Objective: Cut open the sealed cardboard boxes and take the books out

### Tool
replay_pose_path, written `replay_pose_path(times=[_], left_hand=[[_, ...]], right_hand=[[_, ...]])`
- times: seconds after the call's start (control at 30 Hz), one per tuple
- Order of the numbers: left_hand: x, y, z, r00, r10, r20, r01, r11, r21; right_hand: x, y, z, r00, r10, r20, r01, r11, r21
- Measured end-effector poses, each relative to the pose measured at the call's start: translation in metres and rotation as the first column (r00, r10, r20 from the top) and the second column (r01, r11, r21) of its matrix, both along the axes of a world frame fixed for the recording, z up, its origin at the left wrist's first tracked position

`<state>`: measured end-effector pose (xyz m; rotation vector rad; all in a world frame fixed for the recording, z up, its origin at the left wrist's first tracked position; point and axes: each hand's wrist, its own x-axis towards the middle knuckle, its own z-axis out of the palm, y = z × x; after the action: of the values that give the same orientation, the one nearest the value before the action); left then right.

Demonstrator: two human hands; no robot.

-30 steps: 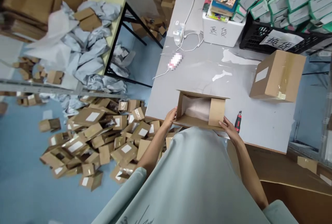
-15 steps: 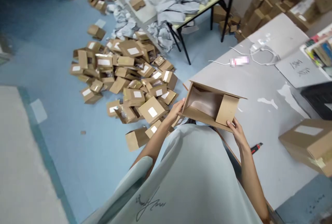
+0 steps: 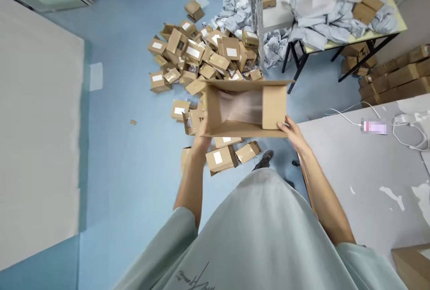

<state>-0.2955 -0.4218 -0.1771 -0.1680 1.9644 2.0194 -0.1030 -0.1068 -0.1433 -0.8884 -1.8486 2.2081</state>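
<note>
An opened cardboard box [image 3: 274, 108] is held level in the air between both hands, its open side facing me. Inside lies something pale and smooth, like plastic wrap or a bag [image 3: 240, 107]; what it is I cannot tell. My left hand [image 3: 200, 140] grips the box's left end, its fingers partly hidden and blurred. At the lower right corner, my right hand [image 3: 293, 134] pinches the box with the thumb on the folded flap. Below and beyond the box, a pile of cardboard boxes [image 3: 220, 62] with white labels lies on the floor.
To the right stands a grey-topped table [image 3: 332, 155] with a white cable [image 3: 408, 135]. A yellow-edged table [image 3: 399, 10] at the back carries crumpled grey packaging [image 3: 316, 25]. A metal post [image 3: 257, 16] rises beside the pile. A large pale panel [image 3: 40, 137] is at left.
The box has moved away from the grey table to over the floor pile, still in both hands, and is now level. My view has turned left.
</note>
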Motion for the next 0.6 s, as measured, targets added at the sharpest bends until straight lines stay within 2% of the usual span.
replay_pose_path(times=[0.07, 0.13, 0.17, 0.23, 0.27, 0.33, 0.4, 0.43, 0.5, 0.57, 0.6], left_hand=[[-0.042, -0.034, 0.011, 0.993, 0.112, -0.021, -0.109, 0.99, 0.091], [-0.074, -0.064, 0.021, 0.955, 0.291, -0.057, -0.284, 0.952, 0.113], [-0.083, -0.075, 0.024, 0.93, 0.36, -0.075, -0.352, 0.93, 0.102], [-0.089, -0.084, 0.023, 0.885, 0.457, -0.084, -0.454, 0.889, 0.06], [-0.086, -0.081, 0.02, 0.877, 0.475, -0.069, -0.473, 0.88, 0.037], [-0.066, -0.06, 0.007, 0.896, 0.444, 0.013, -0.444, 0.896, -0.018], [-0.033, -0.024, -0.01, 0.951, 0.266, 0.159, -0.255, 0.963, -0.085], [-0.013, -0.002, -0.019, 0.96, 0.181, 0.215, -0.166, 0.982, -0.089], [0.031, 0.041, -0.035, 0.958, 0.012, 0.285, 0.008, 0.998, -0.07], [0.077, 0.083, -0.046, 0.922, -0.201, 0.332, 0.221, 0.975, -0.025], [0.098, 0.102, -0.05, 0.885, -0.312, 0.345, 0.331, 0.944, 0.003]], right_hand=[[-0.071, -0.017, 0.008, 0.994, 0.037, -0.101, -0.039, 0.999, -0.018], [-0.122, -0.037, 0.02, 0.986, 0.075, -0.152, -0.076, 0.997, -0.002], [-0.138, -0.046, 0.025, 0.98, 0.097, -0.172, -0.095, 0.995, 0.017], [-0.145, -0.059, 0.029, 0.966, 0.17, -0.194, -0.162, 0.985, 0.053], [-0.138, -0.063, 0.027, 0.958, 0.21, -0.196, -0.202, 0.977, 0.062], [-0.106, -0.064, 0.016, 0.951, 0.265, -0.158, -0.26, 0.964, 0.052], [-0.058, -0.06, -0.004, 0.971, 0.233, -0.046, -0.233, 0.972, 0.007], [-0.031, -0.057, -0.015, 0.982, 0.185, 0.044, -0.185, 0.983, -0.022], [0.026, -0.051, -0.036, 0.974, 0.023, 0.227, -0.011, 0.999, -0.051], [0.08, -0.052, -0.05, 0.95, -0.096, 0.298, 0.111, 0.993, -0.034], [0.105, -0.055, -0.054, 0.933, -0.157, 0.323, 0.173, 0.985, -0.023]])
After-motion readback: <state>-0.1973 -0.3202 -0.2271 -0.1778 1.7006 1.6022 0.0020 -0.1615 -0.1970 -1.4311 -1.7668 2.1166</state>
